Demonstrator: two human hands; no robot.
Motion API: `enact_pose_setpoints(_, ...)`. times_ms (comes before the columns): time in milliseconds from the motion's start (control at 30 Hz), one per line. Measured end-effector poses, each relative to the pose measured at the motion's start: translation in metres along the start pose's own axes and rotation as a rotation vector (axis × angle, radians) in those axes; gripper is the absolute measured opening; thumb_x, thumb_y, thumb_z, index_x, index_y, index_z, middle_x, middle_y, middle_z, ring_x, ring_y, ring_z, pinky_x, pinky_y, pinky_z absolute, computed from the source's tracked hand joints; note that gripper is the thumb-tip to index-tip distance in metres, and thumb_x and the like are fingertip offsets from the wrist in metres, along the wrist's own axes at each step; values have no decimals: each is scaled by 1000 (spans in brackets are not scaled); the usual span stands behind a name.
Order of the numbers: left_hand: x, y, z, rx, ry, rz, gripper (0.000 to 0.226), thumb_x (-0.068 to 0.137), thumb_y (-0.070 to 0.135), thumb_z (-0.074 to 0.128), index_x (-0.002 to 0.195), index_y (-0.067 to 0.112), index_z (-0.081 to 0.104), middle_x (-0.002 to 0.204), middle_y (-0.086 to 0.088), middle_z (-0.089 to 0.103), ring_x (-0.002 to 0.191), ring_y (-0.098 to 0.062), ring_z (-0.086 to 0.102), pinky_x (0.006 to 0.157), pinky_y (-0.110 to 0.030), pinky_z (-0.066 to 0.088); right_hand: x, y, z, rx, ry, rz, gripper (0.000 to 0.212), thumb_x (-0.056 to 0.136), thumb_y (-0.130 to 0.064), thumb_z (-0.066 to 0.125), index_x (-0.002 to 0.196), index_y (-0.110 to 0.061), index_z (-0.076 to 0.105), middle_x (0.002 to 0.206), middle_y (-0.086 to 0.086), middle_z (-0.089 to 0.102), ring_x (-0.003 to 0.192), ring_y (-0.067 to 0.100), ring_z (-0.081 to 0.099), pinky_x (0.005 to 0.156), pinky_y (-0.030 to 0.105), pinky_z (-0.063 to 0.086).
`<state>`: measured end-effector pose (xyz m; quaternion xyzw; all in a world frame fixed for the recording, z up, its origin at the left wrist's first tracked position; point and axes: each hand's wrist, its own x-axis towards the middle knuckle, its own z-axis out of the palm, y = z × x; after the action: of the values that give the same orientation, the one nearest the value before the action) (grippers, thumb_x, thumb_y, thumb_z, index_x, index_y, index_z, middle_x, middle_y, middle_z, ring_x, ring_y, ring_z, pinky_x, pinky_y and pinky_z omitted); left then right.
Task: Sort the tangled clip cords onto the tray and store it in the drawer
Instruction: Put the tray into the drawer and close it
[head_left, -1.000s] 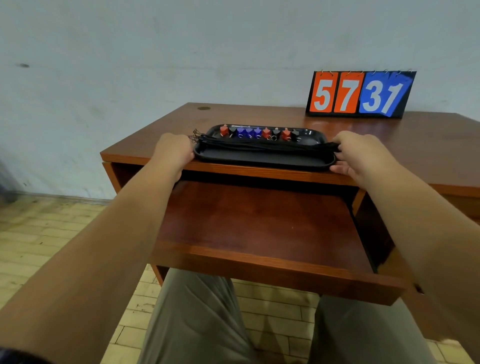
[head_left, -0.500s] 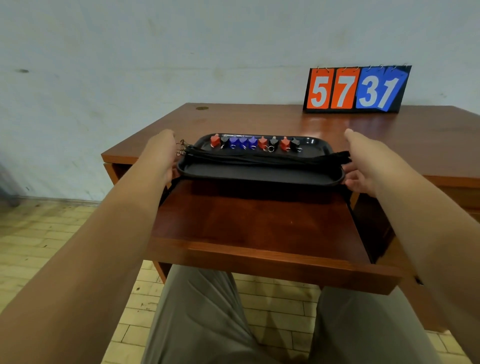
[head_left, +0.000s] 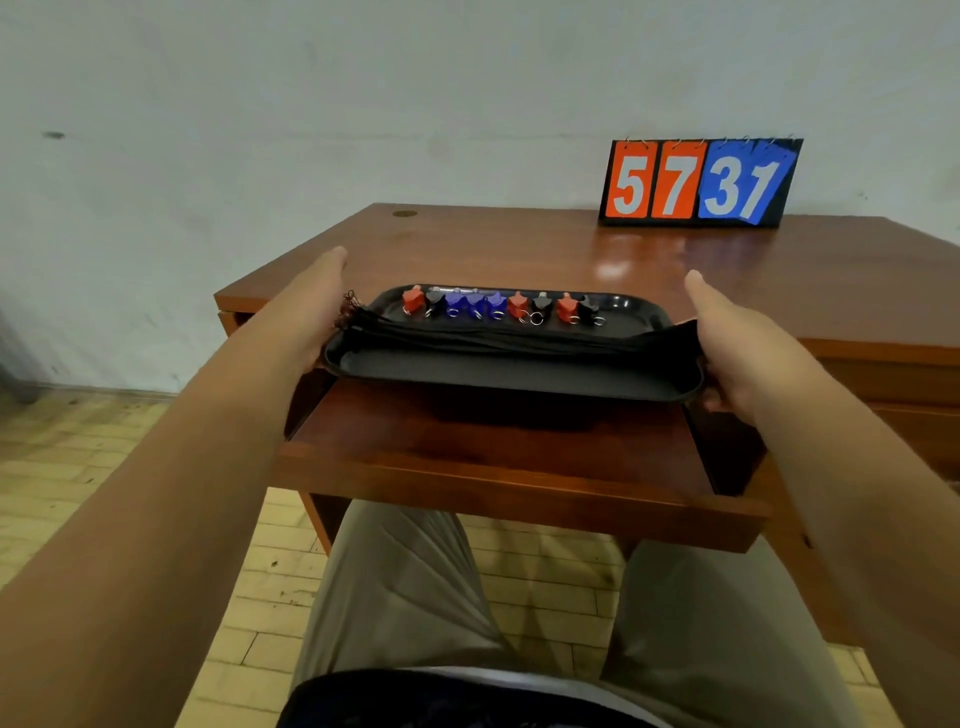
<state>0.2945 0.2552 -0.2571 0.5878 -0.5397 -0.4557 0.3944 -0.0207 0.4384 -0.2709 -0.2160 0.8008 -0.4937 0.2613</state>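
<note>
I note the clip cords (head_left: 498, 335) sorted on the tray (head_left: 519, 376), left grip (head_left: 311, 312) and right grip (head_left: 727, 353) holding its ends above the open drawer (head_left: 493, 452) at the table (head_left: 519, 249) front; setting down and closing outstanding

Single head-worn wide-angle view, facing forward and down, close over desk (head_left: 519, 249) edge and lap

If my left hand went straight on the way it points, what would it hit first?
The left hand probably meets the wall behind the desk; the desk top looks free, though height is unclear.
</note>
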Motion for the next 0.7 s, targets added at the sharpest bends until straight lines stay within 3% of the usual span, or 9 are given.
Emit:
enact_pose_setpoints(100, -11, -3, -5, 86, -3, 33, 75, 107, 67, 35, 168, 24, 32, 172, -8, 37, 155, -30, 38, 123, -50, 31, -9, 7, 0, -20, 25, -16, 77, 96, -85, 38, 125, -19, 66, 111, 8, 70, 87, 27, 64, 58, 36, 45)
enact_pose_setpoints(233, -24, -13, -10, 92, 7, 25, 73, 107, 70, 33, 168, 29, 32, 171, -11, 37, 153, -35, 40, 123, -52, 32, -23, 10, -2, 17, 11, -46, 75, 101, -78, 42, 134, -15, 65, 106, 7, 68, 88, 26, 65, 59, 35, 45)
enact_pose_setpoints(300, -30, -15, -12, 97, 5, -6, 77, 105, 74, 32, 167, 29, 34, 170, -13, 39, 151, -37, 43, 125, -54, 34, -28, 9, -4, 36, 6, -45, 76, 101, -77, 45, 141, -14, 62, 112, 6, 67, 97, 25, 66, 67, 38, 51)
enact_pose_setpoints(400, -34, -20, -16, 115, 17, -69, 85, 102, 79, 32, 166, 23, 37, 167, -15, 43, 148, -38, 47, 124, -57, 37, -32, 8, -6, 10, 18, -51, 80, 100, -77, 47, 151, -16, 55, 128, 7, 65, 109, 28, 65, 90, 46, 58)
enact_pose_setpoints(500, -38, -25, -18, 98, 32, -74, 84, 103, 77, 33, 167, 23, 34, 167, -13, 43, 150, -37, 45, 124, -54, 36, -36, 9, -7, 10, -2, -62, 77, 100, -76, 47, 153, -19, 54, 127, 6, 66, 108, 29, 66, 81, 43, 55)
enact_pose_setpoints(633, -33, -38, -20, 106, 35, -89, 78, 104, 75, 35, 161, 22, 45, 162, -12, 49, 146, -35, 49, 121, -53, 38, -35, 18, -5, -17, -48, -57, 79, 94, -82, 48, 148, -24, 59, 124, 4, 70, 109, 33, 69, 98, 54, 59)
enact_pose_setpoints(700, -29, -45, -21, 117, 17, -103, 76, 103, 76, 34, 154, 23, 53, 159, -12, 52, 143, -36, 51, 121, -55, 40, -29, 25, -5, -34, -61, -62, 87, 82, -90, 49, 145, -30, 62, 132, 5, 70, 115, 37, 69, 102, 60, 57)
